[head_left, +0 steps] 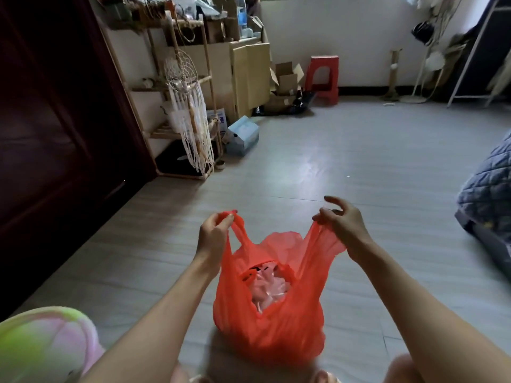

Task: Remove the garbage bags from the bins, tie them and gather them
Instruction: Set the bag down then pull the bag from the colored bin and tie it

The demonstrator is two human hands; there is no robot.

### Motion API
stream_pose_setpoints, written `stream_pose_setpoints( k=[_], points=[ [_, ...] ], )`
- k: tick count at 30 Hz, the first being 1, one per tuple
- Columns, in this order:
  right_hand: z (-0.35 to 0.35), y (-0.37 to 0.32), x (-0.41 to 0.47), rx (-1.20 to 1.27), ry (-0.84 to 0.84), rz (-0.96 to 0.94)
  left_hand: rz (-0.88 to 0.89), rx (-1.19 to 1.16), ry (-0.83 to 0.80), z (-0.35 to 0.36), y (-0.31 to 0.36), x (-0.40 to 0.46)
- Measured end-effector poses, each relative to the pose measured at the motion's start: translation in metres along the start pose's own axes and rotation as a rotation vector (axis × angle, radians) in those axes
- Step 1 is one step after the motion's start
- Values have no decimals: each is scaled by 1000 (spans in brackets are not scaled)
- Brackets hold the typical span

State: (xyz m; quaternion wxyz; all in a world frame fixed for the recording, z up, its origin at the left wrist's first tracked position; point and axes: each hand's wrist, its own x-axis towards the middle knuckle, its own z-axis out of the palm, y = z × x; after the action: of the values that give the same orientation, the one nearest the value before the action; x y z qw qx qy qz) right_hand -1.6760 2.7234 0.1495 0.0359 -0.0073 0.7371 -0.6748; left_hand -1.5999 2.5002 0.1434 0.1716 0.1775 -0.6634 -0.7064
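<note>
A red plastic garbage bag (pixel 276 313) hangs low in front of me over the grey floor, its mouth open and pale crumpled rubbish showing inside. My left hand (pixel 214 233) pinches the bag's left handle between thumb and fingers. My right hand (pixel 341 219) pinches the right handle, with its other fingers spread above. The two handles are pulled apart and upward. No bin is in view.
A dark wooden door (pixel 55 120) fills the left. A bamboo shelf (pixel 190 111) with a hanging dreamcatcher, cardboard boxes (pixel 249 76) and a red stool (pixel 323 76) line the far wall. A quilted blue blanket (pixel 489 189) lies right. A pastel plush thing (pixel 41 344) sits at lower left.
</note>
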Motion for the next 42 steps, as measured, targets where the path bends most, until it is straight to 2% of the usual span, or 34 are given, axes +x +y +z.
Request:
stream_pose_setpoints(
  k=[2, 4, 6, 8, 10, 13, 15, 18, 20, 23, 28, 31, 33, 36, 39, 42],
  points=[
    [2, 2, -1, 7, -46, -3, -40, -88, 11, -7, -3, 4],
    [2, 4, 2, 22, -172, 57, -38, -23, -31, -15, -9, 7],
    [4, 5, 3, -4, -232, 98, -19, 77, -150, -22, -15, 10],
    [4, 5, 6, -252, -125, 6, 5, 178, -262, -25, -18, 12],
    [2, 7, 9, -524, 25, -138, 35, 292, -309, -26, -21, 14],
    [2, 18, 13, -610, 137, -197, 59, 496, -360, -23, -26, 15],
    [3, 23, 19, -475, 129, -160, 107, 671, -378, -20, -33, 15],
    [6, 27, 23, -105, 62, 16, 183, 809, -289, -21, -42, 16],
    [5, 33, 22, -171, 52, -11, 213, 850, -264, -22, -46, 15],
    [10, 33, 18, -172, -72, -55, 231, 839, -258, -20, -48, 14],
    [10, 38, 15, -212, -391, -20, 24, 423, -167, -16, -40, 14],
    [4, 48, 8, -427, -576, -67, -110, 338, -335, -24, -41, 11],
    [1, 58, 6, -601, -661, -101, -133, 427, -542, -31, -49, 6],
    [-1, 76, 4, -850, -751, -141, 3, 567, -767, -35, -65, 0],
    [-6, 94, 13, -1006, -766, -98, 158, 845, -809, -33, -78, 6],
    [-13, 108, 25, -1050, -758, -57, 249, 1135, -828, -34, -96, 25]
  ],
)
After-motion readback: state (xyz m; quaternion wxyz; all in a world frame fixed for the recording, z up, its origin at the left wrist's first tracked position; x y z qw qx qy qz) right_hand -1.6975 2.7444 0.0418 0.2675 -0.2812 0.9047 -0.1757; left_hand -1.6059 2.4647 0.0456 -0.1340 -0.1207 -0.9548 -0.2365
